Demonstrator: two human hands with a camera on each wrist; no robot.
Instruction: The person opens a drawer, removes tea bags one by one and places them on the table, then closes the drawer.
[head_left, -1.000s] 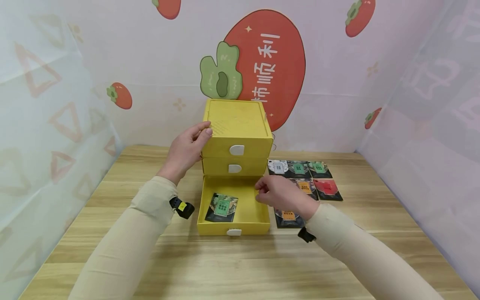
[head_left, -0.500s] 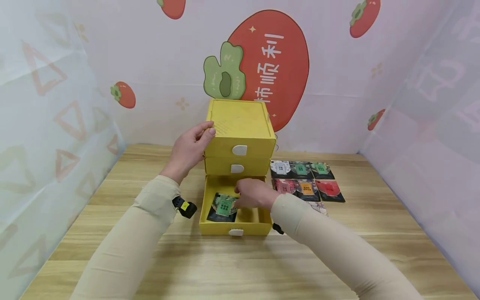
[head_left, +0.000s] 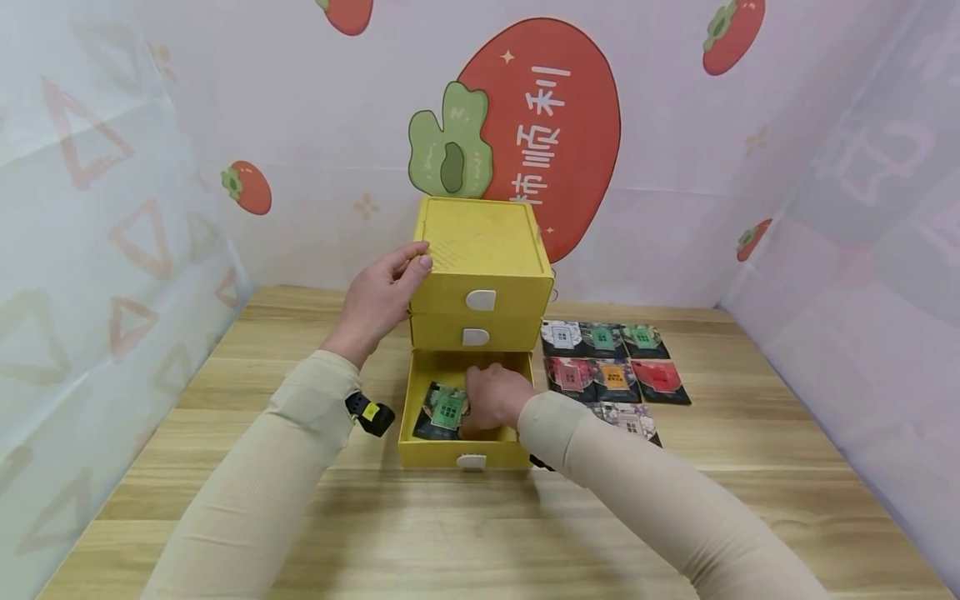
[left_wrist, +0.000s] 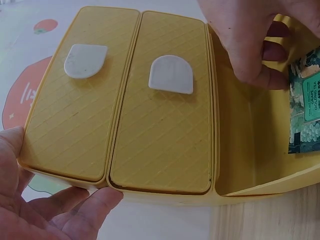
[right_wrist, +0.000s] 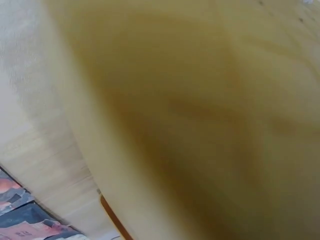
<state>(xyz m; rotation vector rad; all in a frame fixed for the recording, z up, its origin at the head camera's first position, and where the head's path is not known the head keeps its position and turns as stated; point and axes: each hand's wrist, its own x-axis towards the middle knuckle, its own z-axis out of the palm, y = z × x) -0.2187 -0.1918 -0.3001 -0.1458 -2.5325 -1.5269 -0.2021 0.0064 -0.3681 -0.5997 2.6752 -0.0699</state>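
My left hand [head_left: 380, 287] holds the upper left edge of a yellow drawer cabinet [head_left: 480, 237]; one finger lies over the top and the others press the side. The cabinet's lowest drawer [head_left: 435, 455] is pulled out, while the two above, with white tabs [left_wrist: 171, 75], are closed. Inside the open drawer lies a dark tea sachet [head_left: 446, 408] with a green label, partly lettered "oolong tea" in the left wrist view. My right hand [head_left: 497, 396] reaches down into the drawer, its fingers curled at the sachet's right edge. Its thumb is partly hidden.
Several more sachets lie in rows on the wooden table right of the cabinet, among them a pink one [head_left: 572, 377], an orange one [head_left: 615, 379] and a red one [head_left: 661, 379]. In the right wrist view, the blurred yellow drawer [right_wrist: 190, 100] fills most of the frame.
My right hand has moved left from the drawer's right side to the sachet inside, uncovering the pink sachet on the table. My left hand has stayed on the cabinet.
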